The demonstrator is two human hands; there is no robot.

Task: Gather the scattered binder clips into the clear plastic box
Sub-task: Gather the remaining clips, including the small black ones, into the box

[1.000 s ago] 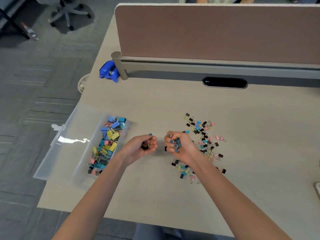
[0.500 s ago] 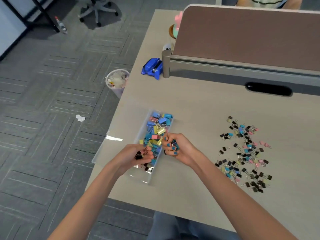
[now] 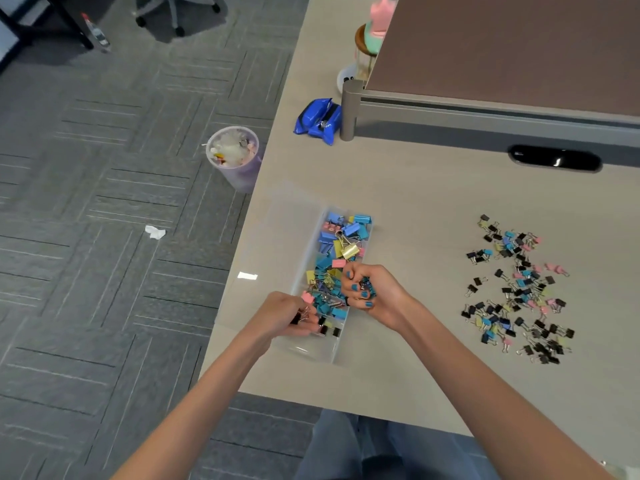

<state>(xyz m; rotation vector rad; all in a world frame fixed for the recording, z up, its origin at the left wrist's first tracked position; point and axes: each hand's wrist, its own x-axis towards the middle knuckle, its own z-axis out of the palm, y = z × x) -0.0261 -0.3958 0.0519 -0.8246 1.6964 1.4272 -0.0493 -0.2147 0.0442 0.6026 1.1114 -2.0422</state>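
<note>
Partly done, with the left grip (image 3: pixel 287 317) and right grip (image 3: pixel 370 292) each clenched on a handful above the long clear plastic box (image 3: pixel 313 351), heaped with small coloured metal binder clips (image 3: pixel 341 244), and a large scatter (image 3: pixel 519 292) left on the beige worktop (image 3: pixel 433 202) well right of both grips.

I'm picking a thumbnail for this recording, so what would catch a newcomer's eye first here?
Both hands meet over the clear plastic box at the desk's left edge, the left hand and right hand each gripping binder clips above its blue, yellow and pink heap. To the right, a scattered pile of small clips speckles the desk, and a rubbish-filled cup stands on the floor.
</note>
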